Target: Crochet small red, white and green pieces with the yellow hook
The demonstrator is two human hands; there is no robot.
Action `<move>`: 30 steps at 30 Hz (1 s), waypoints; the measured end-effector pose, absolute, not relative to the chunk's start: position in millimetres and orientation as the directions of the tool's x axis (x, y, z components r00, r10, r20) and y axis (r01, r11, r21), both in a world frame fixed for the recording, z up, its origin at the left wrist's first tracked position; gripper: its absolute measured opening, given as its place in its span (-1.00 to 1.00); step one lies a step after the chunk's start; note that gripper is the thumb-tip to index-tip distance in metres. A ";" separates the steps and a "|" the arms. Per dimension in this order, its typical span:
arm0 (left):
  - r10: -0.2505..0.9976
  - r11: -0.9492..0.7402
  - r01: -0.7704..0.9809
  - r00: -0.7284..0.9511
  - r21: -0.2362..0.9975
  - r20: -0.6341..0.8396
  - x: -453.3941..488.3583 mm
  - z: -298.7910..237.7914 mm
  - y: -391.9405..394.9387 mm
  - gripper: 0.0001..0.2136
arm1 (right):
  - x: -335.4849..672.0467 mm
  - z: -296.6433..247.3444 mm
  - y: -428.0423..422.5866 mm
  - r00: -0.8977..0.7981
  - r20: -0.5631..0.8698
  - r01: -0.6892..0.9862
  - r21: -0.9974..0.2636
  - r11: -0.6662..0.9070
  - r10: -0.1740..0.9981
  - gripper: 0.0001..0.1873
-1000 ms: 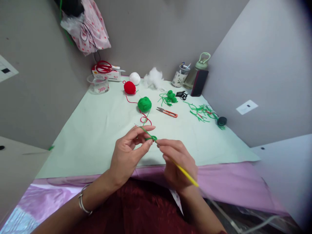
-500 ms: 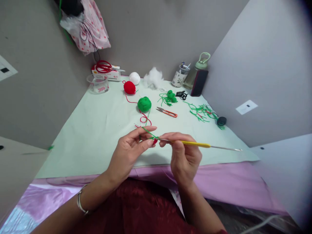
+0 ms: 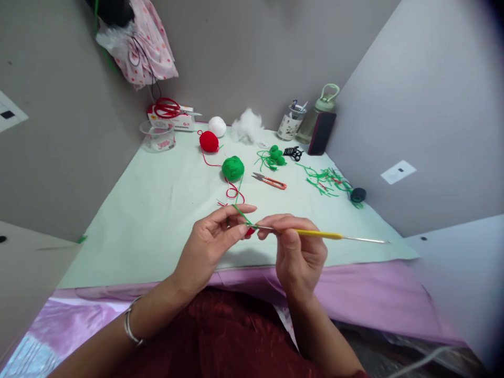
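Note:
Between the thumb and fingers of my left hand (image 3: 210,233) is a small red and green crochet piece (image 3: 250,230), mostly hidden by the fingertips. Green yarn (image 3: 240,211) runs over my left index finger to the green yarn ball (image 3: 233,168) on the table. My right hand (image 3: 301,249) is closed around the yellow grip of a double-ended crochet hook (image 3: 321,234). One metal end of the hook meets the piece at my left fingertips; the other sticks out to the right.
Orange thread snips (image 3: 270,181) lie beyond my hands. Behind them are a red yarn ball (image 3: 209,142), white stuffing (image 3: 248,126) and green crocheted bits (image 3: 276,155). Green yarn scraps (image 3: 326,181) lie right. A plastic tub (image 3: 158,137), bottle (image 3: 315,123) and phone (image 3: 322,134) stand at the back.
The hook and my right hand have shifted very slightly, and the hook's free end has turned a little. The green yarn over my left index finger has moved slightly right.

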State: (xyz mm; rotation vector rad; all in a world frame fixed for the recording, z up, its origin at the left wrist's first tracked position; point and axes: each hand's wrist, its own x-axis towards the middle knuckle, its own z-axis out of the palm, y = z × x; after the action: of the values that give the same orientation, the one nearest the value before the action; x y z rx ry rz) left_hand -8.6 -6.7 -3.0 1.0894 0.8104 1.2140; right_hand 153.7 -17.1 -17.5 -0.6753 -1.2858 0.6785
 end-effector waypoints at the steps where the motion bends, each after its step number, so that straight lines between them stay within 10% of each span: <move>1: 0.979 -0.005 -0.313 0.190 0.950 0.068 -8.5 -3.6 -6.5 -0.77 | 153.9 -17.6 -17.0 0.137 0.639 -0.053 -0.759 0.649 0.757 -0.81; 30: 0.893 -0.442 0.050 -0.070 0.895 0.445 0.4 -3.3 -11.6 -0.79 | 157.2 -29.1 -18.8 -0.112 0.847 0.473 -0.414 0.778 0.519 -0.63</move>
State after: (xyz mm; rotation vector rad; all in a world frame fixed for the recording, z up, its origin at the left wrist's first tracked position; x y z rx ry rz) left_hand 0.4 -11.6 -3.3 1.5291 1.0405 1.5903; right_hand 157.2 -18.8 -29.1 -0.7782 -1.7445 0.0472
